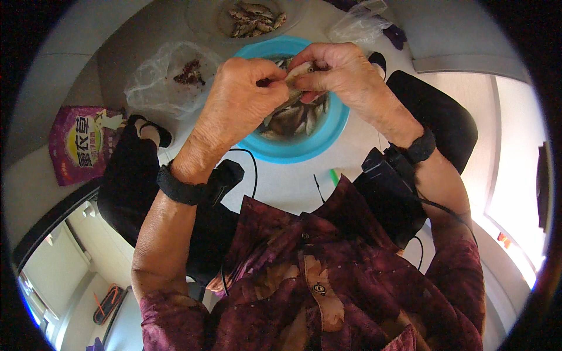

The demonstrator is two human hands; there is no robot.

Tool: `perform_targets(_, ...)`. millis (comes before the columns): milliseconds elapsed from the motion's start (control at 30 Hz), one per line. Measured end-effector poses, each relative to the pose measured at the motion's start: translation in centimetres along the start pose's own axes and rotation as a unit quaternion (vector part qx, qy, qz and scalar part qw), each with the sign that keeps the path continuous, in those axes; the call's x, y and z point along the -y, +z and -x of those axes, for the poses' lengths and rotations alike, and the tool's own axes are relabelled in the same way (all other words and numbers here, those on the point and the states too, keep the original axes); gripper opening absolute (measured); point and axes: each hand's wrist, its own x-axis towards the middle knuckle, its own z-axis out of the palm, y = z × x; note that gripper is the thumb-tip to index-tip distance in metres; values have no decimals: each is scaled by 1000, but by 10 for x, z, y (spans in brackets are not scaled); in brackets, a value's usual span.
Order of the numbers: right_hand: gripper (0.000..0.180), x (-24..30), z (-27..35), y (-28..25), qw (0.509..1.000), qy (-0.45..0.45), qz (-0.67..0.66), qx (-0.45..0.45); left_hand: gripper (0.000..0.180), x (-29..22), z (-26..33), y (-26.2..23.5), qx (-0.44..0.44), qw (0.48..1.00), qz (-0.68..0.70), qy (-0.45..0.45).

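Observation:
Both my hands hold one small silvery fish (302,72) above a blue basin (293,153). My left hand (249,88) has its fingers pinched at the near side of the fish's body. My right hand (338,71) grips the head end, where an eye shows between thumb and fingers. Whether anything else sits in the left fingertips is hidden. Below, several small fish (298,121) lie in murky water in the basin.
Beyond the basin stands a clear bowl (225,32) of small fish. A clear plastic bag (153,82) with dark reddish scraps lies to the left, near a purple packet (82,146). Another plastic bag (360,22) is at the far right. My feet and knees flank the basin.

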Motion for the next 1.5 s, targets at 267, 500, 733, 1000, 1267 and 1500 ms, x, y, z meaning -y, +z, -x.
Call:
perform_targets(267,20,-2,-2,6,999,-1,38,-6,14,0,1,4,-11,997,-71,1)
perform_targets(500,17,-6,-4,10,999,-17,45,1,16,5,3,7,-18,985,-161,57)
perform_targets(733,16,-3,-3,11,999,-15,41,2,15,6,2,6,-27,982,-173,66)
perform_targets(1000,18,3,-4,9,998,0,58,12,15,3,1,1,-10,999,-49,-16)
perform_targets(1267,16,0,-3,11,1000,-13,20,6,15,7,0,-2,2,998,17,-60)
perform_targets(1500,14,-2,-4,7,999,-30,-22,17,16,5,0,-10,46,979,152,-130)
